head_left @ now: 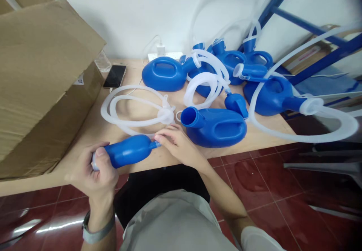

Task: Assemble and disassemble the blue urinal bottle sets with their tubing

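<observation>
My left hand (97,168) is wrapped round the wide, whitish end of a blue bulb-shaped piece (131,151) above the table's front edge. The fingertips of my right hand (174,141) are at the narrow clear tip of that piece, where the thumb and fingers come together. Just right of my right hand lies a blue bottle (217,128) with a moulded handle and an uncapped round mouth facing up and left. Behind my hands a coiled translucent tube (132,123) rests on the table, its end fitting near my right fingertips.
Several blue bottles (164,74) with white caps and tubes stand along the back and right. A large cardboard box (42,74) fills the left. A phone (115,76) and a power strip (177,56) are at the back. A blue metal frame (299,25) rises at right.
</observation>
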